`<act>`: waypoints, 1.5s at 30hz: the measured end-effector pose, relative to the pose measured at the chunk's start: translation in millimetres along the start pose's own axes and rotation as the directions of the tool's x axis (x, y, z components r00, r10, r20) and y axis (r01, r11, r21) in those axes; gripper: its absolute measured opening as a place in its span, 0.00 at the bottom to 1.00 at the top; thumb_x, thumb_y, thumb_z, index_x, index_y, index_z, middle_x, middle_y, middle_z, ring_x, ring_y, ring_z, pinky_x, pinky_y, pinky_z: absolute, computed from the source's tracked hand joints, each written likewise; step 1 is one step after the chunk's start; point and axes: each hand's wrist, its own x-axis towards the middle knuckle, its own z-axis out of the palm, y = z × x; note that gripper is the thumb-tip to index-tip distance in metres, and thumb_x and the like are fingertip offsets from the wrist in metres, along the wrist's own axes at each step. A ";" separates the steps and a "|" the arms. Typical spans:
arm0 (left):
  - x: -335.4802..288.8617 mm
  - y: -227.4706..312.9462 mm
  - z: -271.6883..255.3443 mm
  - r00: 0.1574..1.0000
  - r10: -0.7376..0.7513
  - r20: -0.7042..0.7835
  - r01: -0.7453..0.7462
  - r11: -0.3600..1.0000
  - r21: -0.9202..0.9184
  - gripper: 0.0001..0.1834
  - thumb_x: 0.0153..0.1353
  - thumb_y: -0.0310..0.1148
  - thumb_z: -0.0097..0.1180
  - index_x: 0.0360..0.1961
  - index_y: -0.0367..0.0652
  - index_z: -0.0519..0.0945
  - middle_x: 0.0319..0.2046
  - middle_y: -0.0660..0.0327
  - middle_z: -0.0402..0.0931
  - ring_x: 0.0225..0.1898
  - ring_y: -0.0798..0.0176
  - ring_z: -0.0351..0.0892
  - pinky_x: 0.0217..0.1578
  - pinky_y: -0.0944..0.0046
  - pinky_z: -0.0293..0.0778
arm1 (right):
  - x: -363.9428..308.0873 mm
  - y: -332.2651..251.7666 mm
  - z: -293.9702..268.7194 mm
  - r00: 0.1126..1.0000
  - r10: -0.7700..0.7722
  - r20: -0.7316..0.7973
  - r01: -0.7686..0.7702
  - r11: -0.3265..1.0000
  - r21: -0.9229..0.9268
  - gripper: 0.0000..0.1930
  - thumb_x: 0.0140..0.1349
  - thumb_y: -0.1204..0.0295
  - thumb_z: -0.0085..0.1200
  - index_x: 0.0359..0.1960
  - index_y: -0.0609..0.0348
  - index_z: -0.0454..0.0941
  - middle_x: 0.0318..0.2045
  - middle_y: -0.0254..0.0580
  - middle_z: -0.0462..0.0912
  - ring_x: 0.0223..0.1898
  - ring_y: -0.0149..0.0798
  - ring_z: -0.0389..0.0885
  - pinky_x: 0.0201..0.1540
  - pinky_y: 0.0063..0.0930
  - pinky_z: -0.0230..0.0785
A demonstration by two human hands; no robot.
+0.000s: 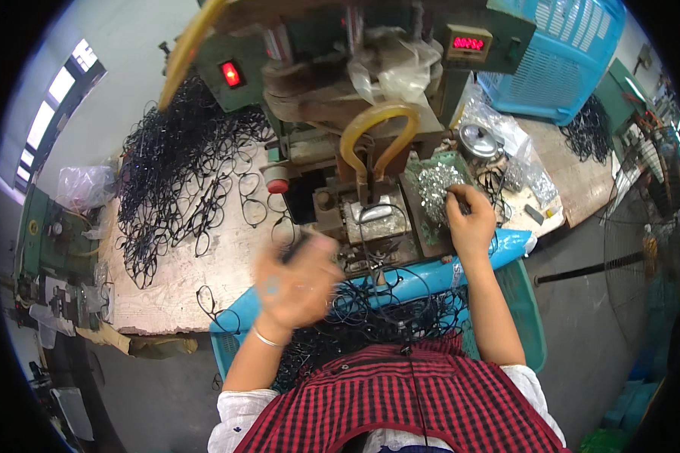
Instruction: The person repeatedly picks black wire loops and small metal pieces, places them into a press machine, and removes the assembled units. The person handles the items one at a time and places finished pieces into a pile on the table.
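Note:
My left hand point(298, 281) is smeared by motion in front of the machine's left side; a dark thing shows at its fingers, too blurred to name. My right hand point(472, 219) is pinched closed over a green tray point(429, 240) beside a heap of small shiny metal pieces point(434, 189). What its fingertips hold is hidden. Between the hands, a black eyeglass frame point(381, 207) lies at the machine's metal fixture point(381, 225). Above that fixture hangs a yellow looped tube point(381, 113) on the green machine point(295, 98).
Many black eyeglass frames point(181, 181) cover the table's left side point(166, 302). More frames point(355, 321) fill the basket at my lap, behind a blue padded edge point(423, 279). A red button point(277, 186), a round metal tin point(480, 141) and a blue crate point(555, 57) surround the machine. A fan point(642, 257) stands right.

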 end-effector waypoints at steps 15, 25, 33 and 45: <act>-99.7 -222.3 31.6 0.499 -0.859 0.111 0.548 0.413 0.728 0.15 0.52 0.41 0.62 0.33 0.41 0.90 0.50 0.51 0.82 0.52 0.45 0.76 0.56 0.47 0.72 | -10.3 -14.7 -26.7 0.974 0.206 0.094 -0.221 0.954 0.202 0.09 0.56 0.78 0.65 0.39 0.62 0.88 0.38 0.43 0.89 0.42 0.39 0.85 0.50 0.31 0.74; -91.1 -127.1 8.0 0.466 -0.885 0.005 0.738 0.392 0.549 0.19 0.63 0.50 0.64 0.39 0.44 0.78 0.29 0.55 0.84 0.34 0.45 0.84 0.35 0.46 0.76 | 13.3 -114.5 8.5 0.895 -0.022 0.445 -0.285 0.740 0.609 0.23 0.55 0.81 0.63 0.55 0.67 0.77 0.37 0.37 0.86 0.40 0.28 0.82 0.51 0.24 0.73; -109.7 -134.2 35.2 0.352 -0.931 0.099 0.855 0.362 0.372 0.27 0.55 0.48 0.73 0.44 0.37 0.79 0.24 0.56 0.83 0.25 0.56 0.82 0.30 0.57 0.76 | 7.2 -122.3 17.0 0.898 0.046 0.438 -0.349 0.679 0.646 0.29 0.56 0.80 0.64 0.60 0.70 0.72 0.36 0.36 0.85 0.42 0.24 0.80 0.53 0.22 0.70; 35.0 0.7 -41.3 0.814 -0.543 -0.206 0.246 0.644 -0.724 0.09 0.69 0.22 0.56 0.45 0.38 0.70 0.39 0.53 0.70 0.41 0.59 0.78 0.34 0.57 0.85 | -2.0 -144.4 8.5 0.893 0.052 0.446 -0.392 0.575 0.718 0.25 0.62 0.84 0.61 0.61 0.70 0.70 0.43 0.40 0.85 0.46 0.27 0.81 0.53 0.22 0.73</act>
